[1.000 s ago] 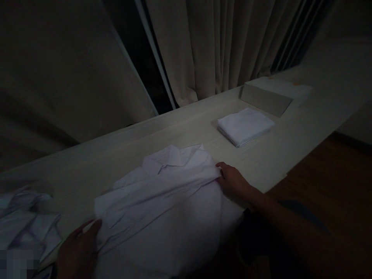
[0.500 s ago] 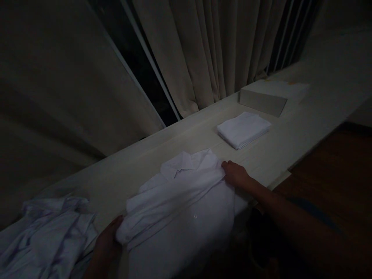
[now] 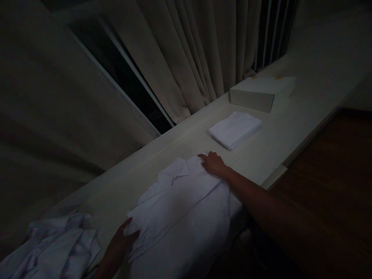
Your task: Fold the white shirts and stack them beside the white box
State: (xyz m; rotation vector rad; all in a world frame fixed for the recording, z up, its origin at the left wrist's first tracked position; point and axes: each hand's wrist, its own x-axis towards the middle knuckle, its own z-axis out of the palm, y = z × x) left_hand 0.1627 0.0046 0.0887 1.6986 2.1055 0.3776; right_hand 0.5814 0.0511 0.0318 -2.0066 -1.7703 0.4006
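Note:
A white collared shirt lies across the near part of the table, its collar toward the curtain and its lower part toward me. A folded layer with a slanting edge crosses its chest. At the shirt's left edge is my left hand, thumb and forefinger apart, touching the cloth. My right hand rests on the shoulder at the shirt's right, forefinger stretched out and the other fingers partly bent. Neither hand appears to grip the fabric. The light is dim.
A neatly folded white garment lies beyond my right hand. Farther back stands a low white box. Crumpled white clothes are heaped at the left. Beige curtains hang along the table's far edge.
Both hands have loosened from the folded layer's ends. My right hand has shifted up and left onto the shoulder; the layer lies flatter. The camera view has shifted slightly.

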